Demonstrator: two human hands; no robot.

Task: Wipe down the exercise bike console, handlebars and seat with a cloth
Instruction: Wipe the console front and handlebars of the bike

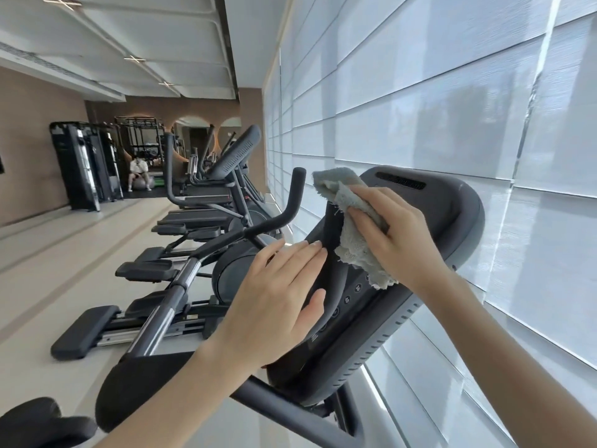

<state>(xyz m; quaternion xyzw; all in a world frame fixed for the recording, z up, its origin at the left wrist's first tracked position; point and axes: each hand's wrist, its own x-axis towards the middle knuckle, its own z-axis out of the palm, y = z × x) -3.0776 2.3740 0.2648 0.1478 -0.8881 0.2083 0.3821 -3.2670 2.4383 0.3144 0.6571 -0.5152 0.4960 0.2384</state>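
My right hand holds a grey cloth and presses it on the upper left part of the console of the exercise machine. My fingers on this hand are bent over the cloth and clamp it, so one bunched end stands out above them and a frayed end hangs out below the palm. My left hand lies on the left edge of the console. Its fingers are straight and close together on the outer side, and the thumb lies on the front face. Just beside the lower end of the cloth there is a row of small round buttons with numbers.

Left of the console, a dark handlebar rises with a bend, apart from both hands. Behind the console is a wall of pale window blinds. More cardio machines stand in a row along the blinds. Far at the end, a person sits on a ball.
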